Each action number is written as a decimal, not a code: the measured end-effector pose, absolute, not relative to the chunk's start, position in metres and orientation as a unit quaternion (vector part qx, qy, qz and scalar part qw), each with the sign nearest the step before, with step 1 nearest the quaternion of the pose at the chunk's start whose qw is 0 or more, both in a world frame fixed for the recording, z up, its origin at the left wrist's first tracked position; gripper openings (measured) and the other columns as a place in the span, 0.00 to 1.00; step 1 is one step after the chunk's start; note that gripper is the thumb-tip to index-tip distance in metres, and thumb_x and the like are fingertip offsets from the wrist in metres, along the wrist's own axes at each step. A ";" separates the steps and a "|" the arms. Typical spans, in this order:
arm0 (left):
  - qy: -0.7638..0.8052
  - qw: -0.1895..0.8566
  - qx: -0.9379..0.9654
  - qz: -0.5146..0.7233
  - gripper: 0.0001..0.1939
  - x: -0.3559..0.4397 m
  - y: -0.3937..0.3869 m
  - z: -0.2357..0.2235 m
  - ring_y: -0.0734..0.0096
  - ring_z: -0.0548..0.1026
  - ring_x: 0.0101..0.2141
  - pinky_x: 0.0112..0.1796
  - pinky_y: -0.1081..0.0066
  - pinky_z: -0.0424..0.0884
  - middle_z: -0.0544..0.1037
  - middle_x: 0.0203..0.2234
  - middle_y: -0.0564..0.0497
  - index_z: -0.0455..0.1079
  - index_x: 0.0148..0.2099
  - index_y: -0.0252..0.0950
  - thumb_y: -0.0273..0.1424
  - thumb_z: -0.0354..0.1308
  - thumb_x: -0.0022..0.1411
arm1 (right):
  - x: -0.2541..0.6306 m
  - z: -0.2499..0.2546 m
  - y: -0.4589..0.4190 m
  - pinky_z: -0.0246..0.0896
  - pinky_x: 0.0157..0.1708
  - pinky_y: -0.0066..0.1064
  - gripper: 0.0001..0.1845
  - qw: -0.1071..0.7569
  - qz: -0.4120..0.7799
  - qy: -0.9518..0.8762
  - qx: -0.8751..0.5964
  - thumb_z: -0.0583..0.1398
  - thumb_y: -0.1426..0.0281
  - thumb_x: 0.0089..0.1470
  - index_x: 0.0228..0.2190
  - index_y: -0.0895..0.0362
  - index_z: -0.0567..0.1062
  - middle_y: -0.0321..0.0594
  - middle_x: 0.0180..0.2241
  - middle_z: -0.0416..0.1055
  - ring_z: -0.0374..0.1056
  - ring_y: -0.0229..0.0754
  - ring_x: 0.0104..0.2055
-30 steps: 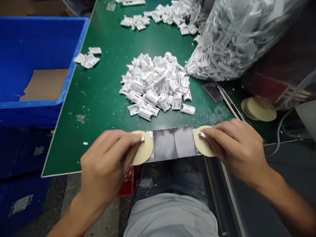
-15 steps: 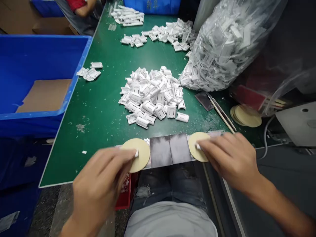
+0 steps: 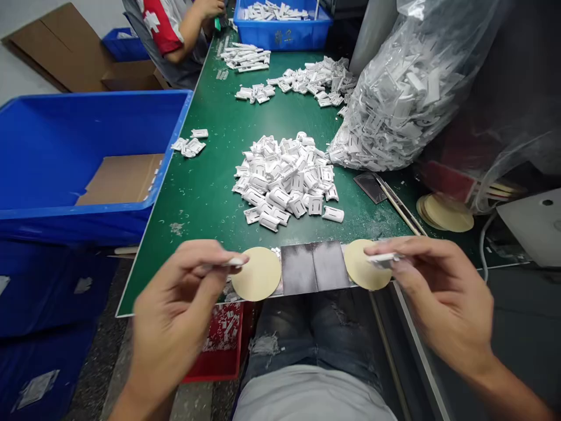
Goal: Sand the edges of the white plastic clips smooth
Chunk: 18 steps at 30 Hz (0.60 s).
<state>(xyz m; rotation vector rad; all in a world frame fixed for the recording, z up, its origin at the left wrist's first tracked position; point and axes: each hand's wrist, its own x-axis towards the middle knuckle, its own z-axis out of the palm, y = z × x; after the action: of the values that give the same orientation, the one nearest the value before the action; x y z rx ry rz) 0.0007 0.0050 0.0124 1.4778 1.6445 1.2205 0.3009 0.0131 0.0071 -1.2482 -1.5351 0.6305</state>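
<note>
My left hand (image 3: pixel 179 310) pinches a small white plastic piece (image 3: pixel 235 262) between thumb and fingers, just above a round tan sanding disc (image 3: pixel 258 280). Another white plastic piece (image 3: pixel 382 257) is gripped by my right hand (image 3: pixel 442 298), over a second tan disc (image 3: pixel 367 275). Both discs lie flat at the table's near edge. Between them are two dark grey rectangular sheets (image 3: pixel 315 267), side by side. Beyond the sheets sits a heap of white curved, slotted plastic pieces (image 3: pixel 284 181).
A large clear bag of white pieces (image 3: pixel 394 111) stands at the right. Beside it lie a slim tool (image 3: pixel 401 204) and spare discs (image 3: pixel 449 211). Blue bins stand left (image 3: pixel 170 152) and at the back (image 3: pixel 284 36). A red tray (image 3: pixel 219 365) is below. Another person's arm (image 3: pixel 187 35) shows far off.
Both hands have lifted and turned so their white pieces show above the discs, where before they were down on them. The camera view has shifted left and up.
</note>
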 end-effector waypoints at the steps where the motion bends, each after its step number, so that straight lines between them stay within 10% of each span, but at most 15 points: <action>1: 0.608 0.301 0.588 0.441 0.06 0.004 0.010 0.010 0.65 0.80 0.43 0.43 0.65 0.77 0.79 0.42 0.53 0.71 0.45 0.42 0.30 0.59 0.65 | 0.299 0.003 0.019 0.71 0.41 0.41 0.09 0.490 0.268 -0.641 -0.526 0.60 0.77 0.60 0.39 0.53 0.73 0.42 0.40 0.75 0.74 0.49 0.45; 10: 0.575 0.048 0.768 0.279 0.12 -0.004 -0.002 -0.007 0.65 0.77 0.43 0.49 0.62 0.71 0.80 0.40 0.50 0.70 0.47 0.40 0.21 0.61 0.62 | 0.327 -0.009 0.010 0.62 0.36 0.44 0.22 0.215 -0.120 -0.861 -0.444 0.66 0.81 0.53 0.50 0.58 0.75 0.46 0.41 0.80 0.71 0.53 0.40; 18: 0.561 0.002 0.790 0.246 0.16 0.003 -0.004 -0.006 0.60 0.74 0.44 0.47 0.59 0.71 0.78 0.43 0.44 0.71 0.49 0.36 0.17 0.63 0.60 | 0.321 -0.003 0.009 0.67 0.38 0.45 0.21 0.209 -0.134 -0.884 -0.397 0.67 0.83 0.52 0.49 0.62 0.76 0.50 0.39 0.81 0.74 0.54 0.39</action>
<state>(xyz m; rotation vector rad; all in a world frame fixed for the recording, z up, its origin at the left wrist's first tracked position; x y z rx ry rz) 0.0029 -0.0038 -0.0060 2.4806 1.7612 0.7714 0.3209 0.0094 -0.0027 -1.1041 -2.4577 -0.3723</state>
